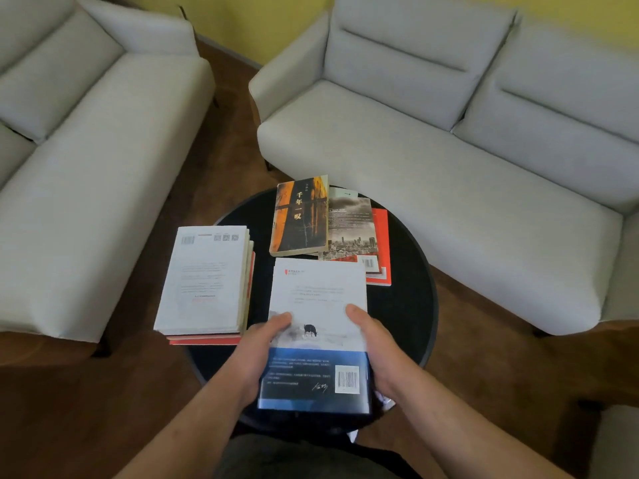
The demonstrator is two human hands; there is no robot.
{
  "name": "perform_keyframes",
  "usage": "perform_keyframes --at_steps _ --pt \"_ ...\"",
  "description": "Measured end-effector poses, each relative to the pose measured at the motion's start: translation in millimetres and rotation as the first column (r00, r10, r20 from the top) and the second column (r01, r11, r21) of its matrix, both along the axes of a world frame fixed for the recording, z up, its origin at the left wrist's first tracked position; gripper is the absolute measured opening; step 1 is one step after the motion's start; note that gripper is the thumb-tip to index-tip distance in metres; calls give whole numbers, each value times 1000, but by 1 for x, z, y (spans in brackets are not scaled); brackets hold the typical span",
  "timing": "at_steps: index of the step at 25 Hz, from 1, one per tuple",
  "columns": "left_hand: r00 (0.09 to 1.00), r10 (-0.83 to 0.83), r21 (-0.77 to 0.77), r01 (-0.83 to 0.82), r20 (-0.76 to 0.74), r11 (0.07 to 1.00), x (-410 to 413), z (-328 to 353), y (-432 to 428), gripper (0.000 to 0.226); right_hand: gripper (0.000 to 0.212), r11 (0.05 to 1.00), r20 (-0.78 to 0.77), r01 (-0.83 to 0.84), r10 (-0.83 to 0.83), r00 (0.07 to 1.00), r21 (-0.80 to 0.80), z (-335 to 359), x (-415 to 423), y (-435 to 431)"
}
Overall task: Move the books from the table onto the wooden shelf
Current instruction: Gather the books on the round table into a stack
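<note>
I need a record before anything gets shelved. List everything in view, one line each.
round table: one, black, centre.
held book: one, white and blue, gripped over the table's near side.
book stack: one pile, white cover on top, red beneath, table's left edge.
orange-brown book: one, far side, overlapping the grey cityscape book, which lies on a red book.
sofas: two, pale grey, left and right.
floor: brown wood.
wall: yellow.
left hand, right hand: both gripping the held book.
</note>
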State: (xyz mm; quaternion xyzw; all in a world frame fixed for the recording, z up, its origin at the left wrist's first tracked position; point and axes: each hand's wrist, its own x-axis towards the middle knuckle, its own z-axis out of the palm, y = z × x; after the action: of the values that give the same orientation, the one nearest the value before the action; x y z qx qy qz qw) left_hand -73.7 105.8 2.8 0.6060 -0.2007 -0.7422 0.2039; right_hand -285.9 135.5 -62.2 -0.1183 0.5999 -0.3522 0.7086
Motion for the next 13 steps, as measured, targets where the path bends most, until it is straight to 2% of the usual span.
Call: perform_keyframes --at_steps 3,6,10,13 --pt "999 27 -110 -22 43 994 24 26 -30 39 99 997 -17 -28 26 1000 -69 19 30 -32" --pt "994 72 -161 -59 76 985 59 35 -57 30 79 992 -44 -67 63 997 -111 39 67 -65" --pt "995 26 -130 -13 98 991 121 35 -103 38 52 991 -90 -104 96 991 -84 57 127 -111" --pt "987 -57 -128 77 152 989 153 30 -134 44 49 996 -80 -69 65 995 -53 54 160 -138"
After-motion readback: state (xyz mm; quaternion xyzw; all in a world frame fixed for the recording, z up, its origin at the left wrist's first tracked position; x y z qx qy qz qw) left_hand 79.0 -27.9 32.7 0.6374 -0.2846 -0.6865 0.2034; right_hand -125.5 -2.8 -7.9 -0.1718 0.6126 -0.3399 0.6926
